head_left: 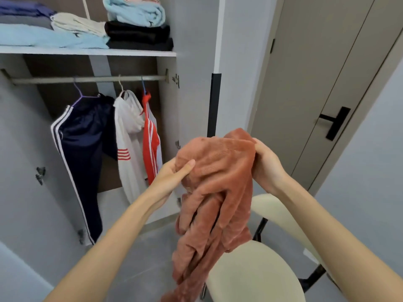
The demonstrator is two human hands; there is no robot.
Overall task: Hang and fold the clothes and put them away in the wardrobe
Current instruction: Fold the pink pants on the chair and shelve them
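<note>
The open wardrobe (54, 66) stood far left. Its shelf (87, 51) carried folded piles (65, 38) in blue, cream and black. Below it, a rail (87, 79) held navy trousers (85, 144) with white stripes, then a white top (128, 144), then a red top (150, 144).

Nearer, in the middle, the left hand (174, 173) pinched the upper left edge of a rust fleece (218, 182), thumb on the near side, its fingers hidden behind the cloth. The fleece hung bunched in the air between both hands. Its lower end passed in front of a cream chair (255, 273); whether they touched could not be told. The right hand (266, 164) gripped the upper right edge, fingers curled round it.

A beige door (316, 83) with a black handle (335, 123) stood far right.
</note>
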